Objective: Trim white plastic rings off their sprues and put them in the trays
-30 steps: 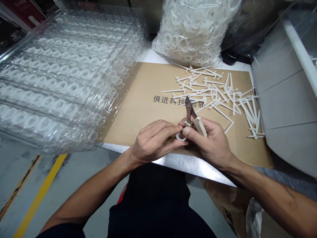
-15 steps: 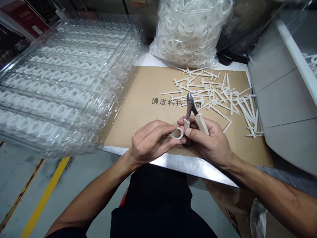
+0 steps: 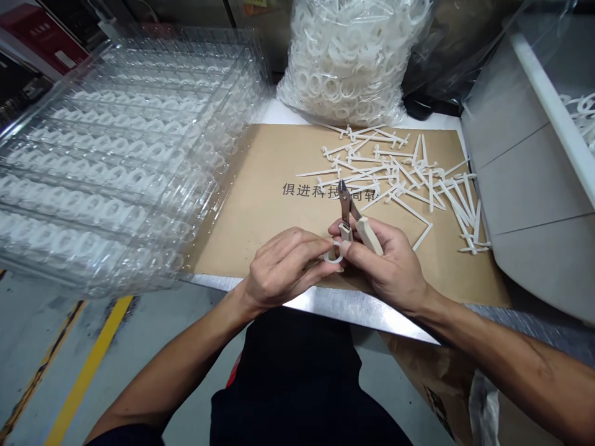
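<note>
My left hand (image 3: 289, 265) pinches a white plastic ring (image 3: 333, 258) between thumb and fingers, just over the front edge of the cardboard. My right hand (image 3: 389, 263) is closed around the pale handles of a pair of cutting pliers (image 3: 344, 207), whose jaws point up and away from me. The right thumb lies against the ring's right side and covers part of it. Beyond the pliers, several cut white plastic sprues (image 3: 404, 176) are scattered over the cardboard sheet (image 3: 260, 204).
Stacked clear trays (image 3: 116, 161) filled with white rings stand at the left. A clear bag (image 3: 353, 68) packed with rings sits at the back. On the right is a grey bin (image 3: 534, 167) with more white pieces inside. The metal table edge (image 3: 320, 301) runs in front of me.
My right hand has shifted left with the pliers, and its thumb has come onto the ring. The left hand keeps hold of the ring.
</note>
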A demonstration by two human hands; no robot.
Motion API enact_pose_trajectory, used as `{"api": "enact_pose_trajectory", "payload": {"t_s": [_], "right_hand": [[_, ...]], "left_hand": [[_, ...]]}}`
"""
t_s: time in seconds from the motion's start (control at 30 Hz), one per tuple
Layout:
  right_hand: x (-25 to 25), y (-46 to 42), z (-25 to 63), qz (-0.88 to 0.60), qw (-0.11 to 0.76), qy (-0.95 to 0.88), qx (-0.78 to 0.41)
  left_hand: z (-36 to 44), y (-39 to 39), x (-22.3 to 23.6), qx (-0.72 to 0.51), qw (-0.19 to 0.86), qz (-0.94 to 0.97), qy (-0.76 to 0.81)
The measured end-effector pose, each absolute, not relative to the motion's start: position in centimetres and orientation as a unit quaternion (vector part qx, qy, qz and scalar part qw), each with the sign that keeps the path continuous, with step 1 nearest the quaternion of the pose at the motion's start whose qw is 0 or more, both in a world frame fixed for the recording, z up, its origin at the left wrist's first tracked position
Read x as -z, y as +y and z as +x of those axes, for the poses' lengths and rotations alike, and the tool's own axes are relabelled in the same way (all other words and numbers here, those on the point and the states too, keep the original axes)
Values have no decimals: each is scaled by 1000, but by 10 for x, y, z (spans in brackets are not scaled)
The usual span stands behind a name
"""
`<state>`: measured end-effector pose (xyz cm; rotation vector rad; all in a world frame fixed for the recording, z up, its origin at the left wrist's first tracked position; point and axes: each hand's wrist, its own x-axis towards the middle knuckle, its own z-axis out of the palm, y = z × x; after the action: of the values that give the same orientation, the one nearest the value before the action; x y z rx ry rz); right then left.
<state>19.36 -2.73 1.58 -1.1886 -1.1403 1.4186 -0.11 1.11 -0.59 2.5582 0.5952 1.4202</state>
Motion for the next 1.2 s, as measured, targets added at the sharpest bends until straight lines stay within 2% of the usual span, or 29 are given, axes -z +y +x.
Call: {"api": "enact_pose_trajectory", "payload": {"t_s": [0.53, 0.87, 1.2], "right_hand": [[-18, -25, 193, -496, 458, -506, -536], [-15, -27, 194, -448, 475, -446, -613], [-12, -27, 195, -453, 475, -451, -605]], "left_hand": [[0, 11, 5, -469, 76, 857, 199], [-1, 11, 5, -472, 73, 848, 231], [-1, 11, 4, -469, 64, 849, 235]]}}
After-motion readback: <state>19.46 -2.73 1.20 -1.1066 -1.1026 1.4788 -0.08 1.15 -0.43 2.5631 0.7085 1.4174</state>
